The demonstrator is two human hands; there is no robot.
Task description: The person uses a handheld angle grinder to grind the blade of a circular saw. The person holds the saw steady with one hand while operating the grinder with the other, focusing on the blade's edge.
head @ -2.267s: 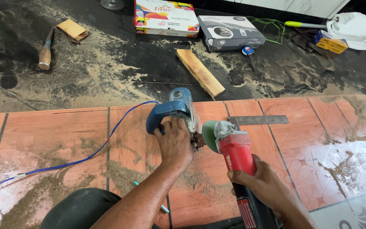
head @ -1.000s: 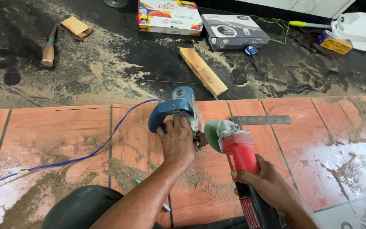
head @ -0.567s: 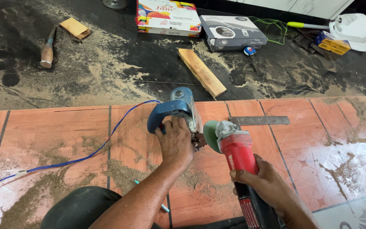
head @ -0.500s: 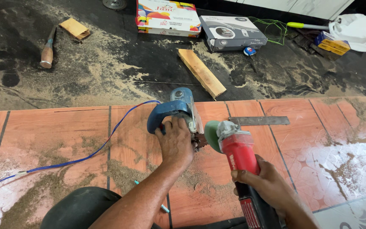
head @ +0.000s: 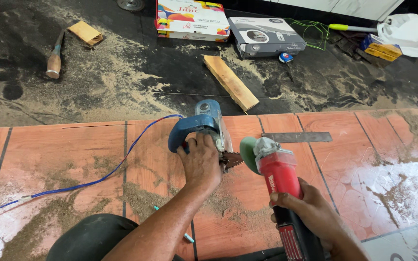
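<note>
My left hand rests palm-down on the rear of a blue circular saw that lies on the reddish board; a toothed blade sticks out by my fingers. My right hand grips the body of a red angle grinder, whose green guard sits just right of the saw blade. A blue cord runs from the saw to the lower left.
A steel ruler lies on the board. On the dusty black floor are a wooden offcut, a wooden-handled chisel, a small wood block, two cardboard boxes, a white bag. My dark-clad knee is below.
Hardly anything has moved; the view shifted slightly and both hands keep the same hold on the saw and the grinder.
</note>
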